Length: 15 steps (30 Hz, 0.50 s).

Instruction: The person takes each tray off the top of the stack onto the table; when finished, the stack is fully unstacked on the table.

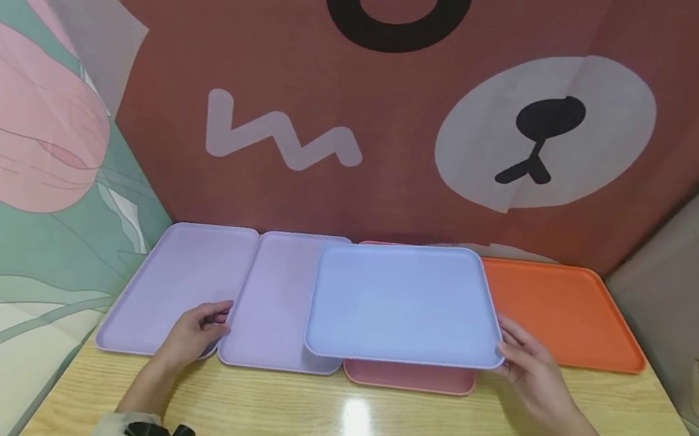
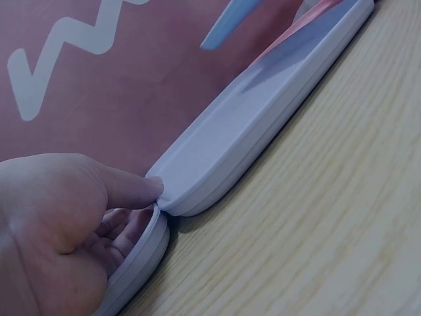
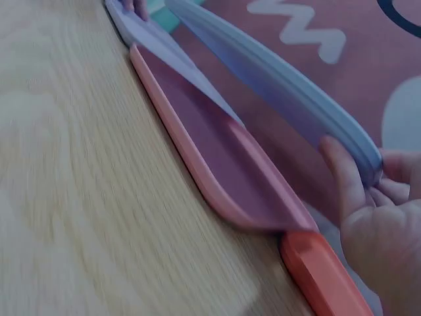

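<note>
A light blue tray [image 1: 404, 303] is raised and tilted above a red-pink tray [image 1: 408, 376], covering most of it in the head view. My right hand [image 1: 531, 371] grips the blue tray by its right edge near the front corner; the right wrist view shows its underside [image 3: 263, 85]. My left hand [image 1: 193, 334] rests over the front right part of the left lilac tray [image 1: 182, 277]. Its thumb touches the front left corner of the second lilac tray [image 1: 276, 297], while its other fingers bend loosely over the left tray.
At the right end of the row lies an orange tray [image 1: 562, 316], beside the red-pink one. The trays stand along the back of a wooden table [image 1: 270, 414], against a wall cloth [image 1: 273, 193] with a bear print. Another printed cloth [image 1: 21, 241] hangs at the left.
</note>
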Motion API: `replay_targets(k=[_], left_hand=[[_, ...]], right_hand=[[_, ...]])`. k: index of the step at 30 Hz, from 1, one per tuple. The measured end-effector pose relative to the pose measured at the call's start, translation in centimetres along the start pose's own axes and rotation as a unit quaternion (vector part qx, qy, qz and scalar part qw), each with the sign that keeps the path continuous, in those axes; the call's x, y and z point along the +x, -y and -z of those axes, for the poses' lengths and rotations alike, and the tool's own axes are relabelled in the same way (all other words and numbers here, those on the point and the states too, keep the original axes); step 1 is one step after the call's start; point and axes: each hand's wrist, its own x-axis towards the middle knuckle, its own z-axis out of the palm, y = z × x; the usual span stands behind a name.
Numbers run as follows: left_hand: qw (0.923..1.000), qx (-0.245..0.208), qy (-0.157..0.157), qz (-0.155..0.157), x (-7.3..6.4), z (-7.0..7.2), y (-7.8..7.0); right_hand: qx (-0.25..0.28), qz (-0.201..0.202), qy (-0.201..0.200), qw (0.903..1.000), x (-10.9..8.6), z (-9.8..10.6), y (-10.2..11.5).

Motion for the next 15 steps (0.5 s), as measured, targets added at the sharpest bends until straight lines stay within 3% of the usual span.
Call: replay_targets(k=[8, 15], left_hand=[[0.9999, 0.011, 0.002, 0.005, 0.3, -0.1, 0.3], [0.9998, 0.001, 0.005, 0.017, 0.4, 0.0, 0.4]], right_hand=[[0.01, -0.003, 0.07, 0.9975, -3.3, 3.9, 2.8], [0.074, -0.016, 0.109, 0.9911, -6.5, 7.1, 5.6]])
